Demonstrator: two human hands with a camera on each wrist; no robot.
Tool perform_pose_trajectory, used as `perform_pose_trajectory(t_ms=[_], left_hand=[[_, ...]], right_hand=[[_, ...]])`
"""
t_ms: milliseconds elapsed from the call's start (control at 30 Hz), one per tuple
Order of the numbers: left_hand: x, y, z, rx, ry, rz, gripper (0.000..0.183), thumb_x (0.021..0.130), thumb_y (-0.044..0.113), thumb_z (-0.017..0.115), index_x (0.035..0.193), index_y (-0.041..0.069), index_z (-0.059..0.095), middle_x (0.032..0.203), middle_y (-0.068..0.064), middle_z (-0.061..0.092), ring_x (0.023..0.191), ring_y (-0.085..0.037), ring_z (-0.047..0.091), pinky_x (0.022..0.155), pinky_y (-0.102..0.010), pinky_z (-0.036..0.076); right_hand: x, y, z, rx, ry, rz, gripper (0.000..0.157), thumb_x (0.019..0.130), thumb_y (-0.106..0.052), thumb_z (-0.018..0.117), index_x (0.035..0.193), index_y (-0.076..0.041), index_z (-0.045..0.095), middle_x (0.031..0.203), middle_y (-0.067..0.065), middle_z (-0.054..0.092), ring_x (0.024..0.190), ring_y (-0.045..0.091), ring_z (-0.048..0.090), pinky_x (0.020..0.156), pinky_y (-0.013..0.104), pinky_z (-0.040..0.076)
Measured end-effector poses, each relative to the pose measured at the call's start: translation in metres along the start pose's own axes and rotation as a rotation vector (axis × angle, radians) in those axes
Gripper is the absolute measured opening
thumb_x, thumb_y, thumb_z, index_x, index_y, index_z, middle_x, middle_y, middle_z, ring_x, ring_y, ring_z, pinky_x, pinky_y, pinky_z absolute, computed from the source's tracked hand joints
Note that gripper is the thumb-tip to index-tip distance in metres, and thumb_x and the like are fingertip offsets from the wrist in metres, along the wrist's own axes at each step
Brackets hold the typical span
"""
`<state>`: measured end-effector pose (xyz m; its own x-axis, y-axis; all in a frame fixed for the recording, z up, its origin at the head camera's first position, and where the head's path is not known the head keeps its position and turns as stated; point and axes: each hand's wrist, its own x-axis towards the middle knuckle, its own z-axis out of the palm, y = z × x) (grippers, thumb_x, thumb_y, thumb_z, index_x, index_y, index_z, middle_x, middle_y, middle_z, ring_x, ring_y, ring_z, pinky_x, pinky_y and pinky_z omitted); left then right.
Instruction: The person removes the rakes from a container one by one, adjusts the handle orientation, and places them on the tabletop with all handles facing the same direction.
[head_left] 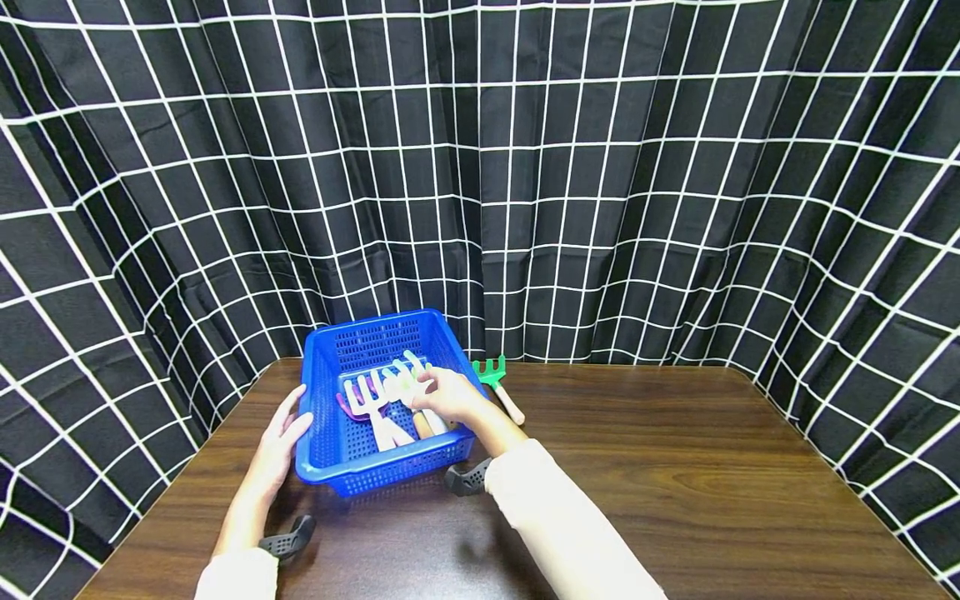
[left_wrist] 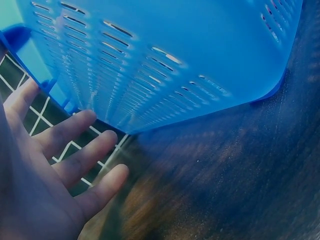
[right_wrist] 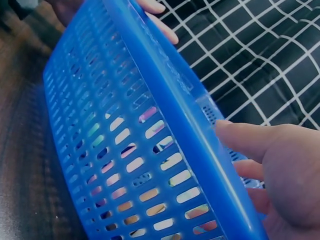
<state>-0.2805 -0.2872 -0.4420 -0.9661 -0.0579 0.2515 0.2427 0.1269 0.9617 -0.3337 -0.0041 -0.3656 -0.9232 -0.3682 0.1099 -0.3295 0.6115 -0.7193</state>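
A blue slotted basket (head_left: 327,462) stands on the brown table (head_left: 675,467) and holds several white toy garden forks (head_left: 375,400) and a purple piece (head_left: 347,410). My left hand (head_left: 281,435) lies flat and open beside the basket's left wall (left_wrist: 150,65), its fingers (left_wrist: 75,130) straight and spread, the thumb near the rim. My right hand (head_left: 444,395) reaches over the basket's right rim (right_wrist: 190,125) among the tools. Its thumb (right_wrist: 245,140) is stretched out; the rim hides the other fingers, so a hold cannot be made out. Beneath that hand lies a wooden handle (head_left: 423,427).
A green toy rake (head_left: 493,372) with a pale handle lies on the table just right of the basket. A black curtain with a white grid (head_left: 525,167) closes off the back and both sides. Bare tabletop stretches to the right and front.
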Motion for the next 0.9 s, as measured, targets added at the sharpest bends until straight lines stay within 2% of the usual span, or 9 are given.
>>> perform_pose_trajectory(t_ms=[167, 300, 467, 767, 900], left_hand=[[0.0006, -0.0010, -0.0002, 0.003, 0.001, -0.008, 0.054, 0.105, 0.022, 0.042, 0.154, 0.010, 0.022, 0.135, -0.037, 0.040, 0.095, -0.010, 0.064, 0.075, -0.026, 0.052], [0.0011, -0.0010, -0.0004, -0.005, -0.003, -0.015, 0.055, 0.105, 0.022, 0.042, 0.154, 0.010, 0.021, 0.136, -0.037, 0.040, 0.094, -0.010, 0.064, 0.075, -0.027, 0.052], [0.0009, 0.0001, -0.0006, 0.005, -0.005, -0.019, 0.055, 0.105, 0.023, 0.042, 0.154, 0.011, 0.021, 0.137, -0.036, 0.040, 0.094, -0.007, 0.063, 0.075, -0.025, 0.051], [0.0016, 0.0002, -0.0015, 0.000, -0.004, -0.042, 0.056, 0.105, 0.024, 0.042, 0.155, 0.013, 0.020, 0.138, -0.036, 0.040, 0.092, -0.008, 0.064, 0.075, -0.027, 0.052], [0.0017, -0.0003, -0.0017, -0.007, -0.002, -0.050, 0.056, 0.105, 0.024, 0.042, 0.155, 0.014, 0.020, 0.138, -0.035, 0.040, 0.090, -0.007, 0.064, 0.075, -0.027, 0.053]], right_hand=[[0.0020, -0.0008, -0.0002, -0.033, -0.098, 0.041, 0.049, 0.083, -0.024, 0.074, 0.125, -0.003, 0.059, 0.108, 0.013, 0.066, 0.095, 0.026, 0.061, 0.078, 0.035, 0.048], [0.0034, -0.0012, -0.0004, -0.082, -0.150, 0.030, 0.050, 0.084, -0.027, 0.074, 0.126, -0.003, 0.060, 0.116, 0.016, 0.065, 0.103, 0.026, 0.060, 0.087, 0.037, 0.046], [0.0054, 0.0002, 0.0013, -0.105, -0.195, 0.022, 0.049, 0.084, -0.025, 0.075, 0.126, -0.003, 0.059, 0.122, 0.017, 0.063, 0.110, 0.028, 0.058, 0.091, 0.037, 0.044], [0.0051, 0.0018, 0.0052, -0.039, -0.285, 0.047, 0.053, 0.086, -0.024, 0.074, 0.131, -0.002, 0.057, 0.127, 0.016, 0.060, 0.112, 0.027, 0.056, 0.094, 0.039, 0.042], [0.0036, 0.0012, 0.0038, -0.020, -0.345, 0.067, 0.051, 0.086, -0.025, 0.073, 0.131, -0.005, 0.058, 0.124, 0.014, 0.060, 0.109, 0.025, 0.054, 0.093, 0.038, 0.041]])
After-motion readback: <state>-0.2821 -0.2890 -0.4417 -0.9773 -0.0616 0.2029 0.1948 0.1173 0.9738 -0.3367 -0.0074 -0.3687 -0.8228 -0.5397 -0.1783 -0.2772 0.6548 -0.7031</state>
